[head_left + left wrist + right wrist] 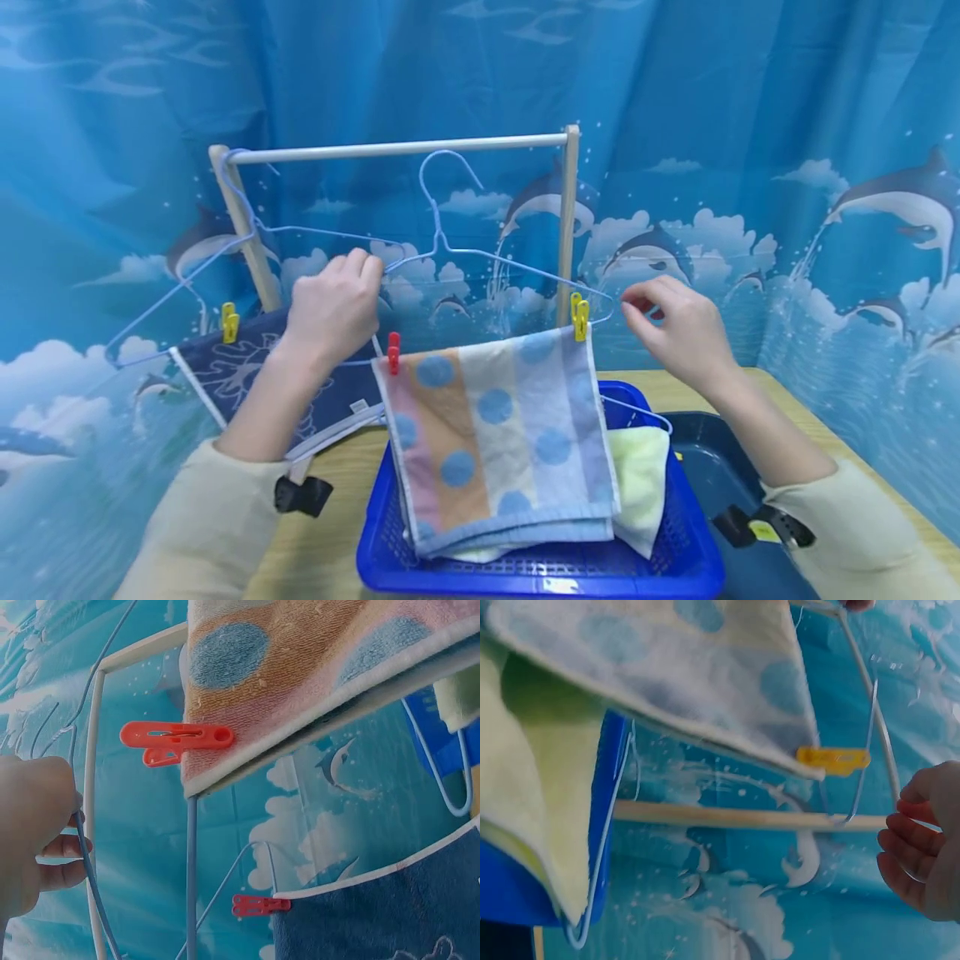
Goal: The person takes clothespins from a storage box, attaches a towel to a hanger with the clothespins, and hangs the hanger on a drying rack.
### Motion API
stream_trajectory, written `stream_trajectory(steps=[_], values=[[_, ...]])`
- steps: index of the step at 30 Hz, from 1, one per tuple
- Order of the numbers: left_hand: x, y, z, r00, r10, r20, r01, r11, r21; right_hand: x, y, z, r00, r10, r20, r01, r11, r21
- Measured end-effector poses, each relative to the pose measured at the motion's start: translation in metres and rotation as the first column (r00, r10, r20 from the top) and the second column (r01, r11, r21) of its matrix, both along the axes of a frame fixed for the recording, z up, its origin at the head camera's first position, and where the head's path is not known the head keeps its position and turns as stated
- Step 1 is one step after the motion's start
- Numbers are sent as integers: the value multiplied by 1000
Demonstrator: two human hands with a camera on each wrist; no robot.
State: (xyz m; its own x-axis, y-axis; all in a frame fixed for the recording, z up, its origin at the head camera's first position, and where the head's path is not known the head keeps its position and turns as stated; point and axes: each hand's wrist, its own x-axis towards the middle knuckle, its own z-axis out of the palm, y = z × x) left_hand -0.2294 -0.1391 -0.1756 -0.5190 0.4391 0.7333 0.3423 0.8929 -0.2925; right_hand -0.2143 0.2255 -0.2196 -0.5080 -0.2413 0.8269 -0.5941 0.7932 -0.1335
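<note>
A striped towel with blue dots point(495, 450) hangs folded over the bottom wire of a light-blue hanger point(440, 242). A red clothespin point(393, 353) clips its left corner, a yellow clothespin point(580, 317) its right. My left hand point(337, 300) grips this hanger by its left arm, holding it up with the hook just below the rod. Beside the hanger's right end is my right hand point(675, 329), its fingers loosely bent and holding nothing. In the right wrist view, a gap shows between that hand point(922, 840) and the wire.
A rack with a white rod point(397, 149) stands behind. At its left end hangs another hanger point(257, 227) with a navy cloth point(225, 358). Below the towel, a blue basket point(465, 579) holds a pale yellow cloth point(641, 483) and hanger wire. A dark basin point(697, 450) sits right.
</note>
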Motion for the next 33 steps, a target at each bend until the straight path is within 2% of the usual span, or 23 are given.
stream_trajectory(steps=[4,6,10,15,19,23,27,33], values=[[3,-8,4,1000,24,-13,-24,999,24,-19,9,-3,996,-69,61,71,997,-29],[4,-12,6,999,29,-28,-28,999,32,-31,12,-7,990,-101,98,103,995,-11],[7,-21,10,998,50,-37,-48,998,36,-54,10,-11,983,-141,121,126,984,123],[11,-30,17,996,82,-34,-81,996,39,-74,-5,-8,988,-141,56,119,948,297],[14,-39,21,993,115,-22,-114,992,49,-84,-21,-4,992,-129,4,118,916,383],[15,-48,23,988,152,10,-152,986,66,-90,-34,-2,989,-145,-25,144,908,393],[14,-58,21,983,180,37,-182,980,78,-95,-44,-2,981,-195,-5,182,904,386],[12,-74,19,977,210,36,-212,973,87,-99,-53,-3,963,-268,34,233,885,402]])
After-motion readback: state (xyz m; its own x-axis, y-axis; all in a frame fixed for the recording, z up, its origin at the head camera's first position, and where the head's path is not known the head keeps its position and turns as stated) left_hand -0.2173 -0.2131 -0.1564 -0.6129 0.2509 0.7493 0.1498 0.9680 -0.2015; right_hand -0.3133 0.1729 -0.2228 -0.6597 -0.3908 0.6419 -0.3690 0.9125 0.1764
